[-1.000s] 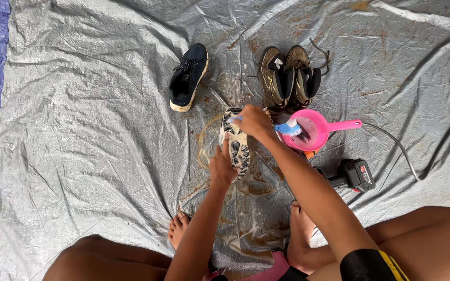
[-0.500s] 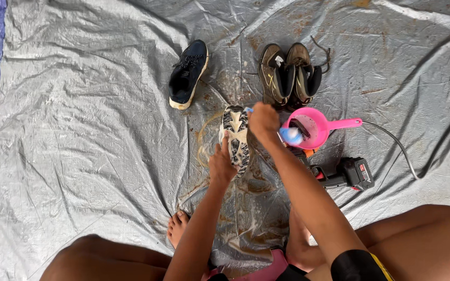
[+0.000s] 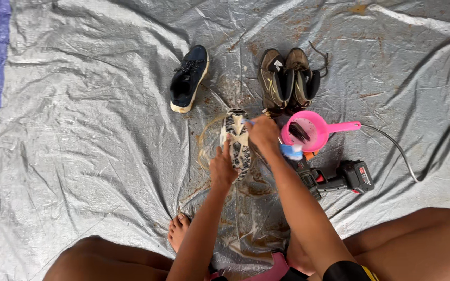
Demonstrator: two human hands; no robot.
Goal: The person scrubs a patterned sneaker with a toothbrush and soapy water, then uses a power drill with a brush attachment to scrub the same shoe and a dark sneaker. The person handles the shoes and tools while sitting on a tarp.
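Person sits on a wrinkled silver tarp [image 3: 89, 156] with a blue edge at far left, bare legs and one foot [image 3: 179, 229] at the bottom of the view. Left hand [image 3: 223, 167] grips the near end of a sneaker [image 3: 236, 140] turned sole up, pale tread facing the camera, lying near the middle of the tarp in a patch of muddy, soapy water. Right hand [image 3: 263, 134] is clenched round a brush [image 3: 290, 151] with a blue and white end sticking out toward the right; the hand sits right at the sneaker's right edge, bristle contact not visible. Just right of that hand: a pink scoop [image 3: 313, 131] with a long handle pointing right, a dark brush lying inside it. Near side of the scoop, a black and red power drill [image 3: 339, 178] lies on the tarp, close to the right forearm. Thin cable [image 3: 391, 145] curves off to the right. Behind the sneaker, a pair of brown shoes [image 3: 287, 78] stand side by side, touching. Left of those, well apart, a single black sneaker [image 3: 188, 78] with a light sole, right side up. Brown dirt stains on the tarp around the shoes.
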